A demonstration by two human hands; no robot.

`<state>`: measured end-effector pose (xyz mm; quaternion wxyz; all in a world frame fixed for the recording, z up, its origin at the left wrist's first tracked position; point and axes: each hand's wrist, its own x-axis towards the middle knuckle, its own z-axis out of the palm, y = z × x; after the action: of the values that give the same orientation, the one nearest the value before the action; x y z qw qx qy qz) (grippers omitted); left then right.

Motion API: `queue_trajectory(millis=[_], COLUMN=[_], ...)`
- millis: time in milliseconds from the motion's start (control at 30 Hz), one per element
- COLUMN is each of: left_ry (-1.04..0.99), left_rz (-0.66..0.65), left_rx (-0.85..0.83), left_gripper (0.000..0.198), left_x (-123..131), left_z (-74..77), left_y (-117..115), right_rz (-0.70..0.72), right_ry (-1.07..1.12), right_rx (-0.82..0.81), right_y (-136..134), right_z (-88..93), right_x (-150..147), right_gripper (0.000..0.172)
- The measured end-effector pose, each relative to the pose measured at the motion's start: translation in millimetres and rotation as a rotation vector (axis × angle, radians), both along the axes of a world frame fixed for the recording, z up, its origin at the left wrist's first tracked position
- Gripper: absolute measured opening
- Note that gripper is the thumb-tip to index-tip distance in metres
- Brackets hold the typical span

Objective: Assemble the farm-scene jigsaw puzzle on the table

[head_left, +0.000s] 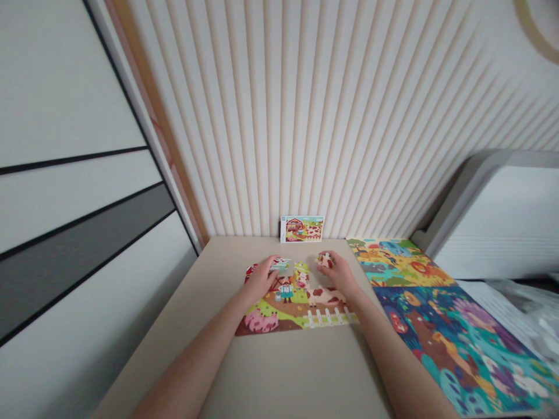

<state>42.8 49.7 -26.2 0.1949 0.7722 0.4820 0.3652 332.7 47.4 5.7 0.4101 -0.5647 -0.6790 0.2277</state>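
A farm jigsaw puzzle (pixel 290 302) lies partly assembled on the table, with a pink pig, a farmer, a cow and a white fence in its lower part. My left hand (pixel 261 281) is over its upper left, fingers curled round a pale blue and red puzzle piece (pixel 282 265). Whether that piece touches the table I cannot tell. At the upper right, my right hand (pixel 339 272) pinches a brown-and-white puzzle piece (pixel 324 259) between thumb and fingers, above the cow's body.
A small picture card (pixel 302 228) of the farm scene stands against the ribbed wall (pixel 271 116). On the right lie a safari puzzle (pixel 395 262) and a dark blue animal puzzle (pixel 454 349). Clear plastic wrapping (pixel 530 308) and a grey-white padded object (pixel 502 215) are farther right.
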Motion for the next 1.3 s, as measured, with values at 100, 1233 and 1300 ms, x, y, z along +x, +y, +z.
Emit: queue_trajectory(millis=[100,1233,1300], left_ry=[-0.009,-0.184,-0.176], left_rz=[-0.009,-0.147,-0.23], left_rx=[0.015,-0.102,-0.154], left_gripper=[0.041,0.065,0.072], left_x=[0,24,29], left_z=[-0.8,20.3,19.1], left_y=[1,-25,-32], right_rz=[0.006,0.144,0.142], right_ry=[0.143,0.707,0.596], right_rx=[-0.055,-0.086,-0.051], right_y=[0,-24,-24], right_z=[0.3,-0.5,-6.8], right_x=[-4,-61,-64], right_gripper=[0.051,0.058,0.057])
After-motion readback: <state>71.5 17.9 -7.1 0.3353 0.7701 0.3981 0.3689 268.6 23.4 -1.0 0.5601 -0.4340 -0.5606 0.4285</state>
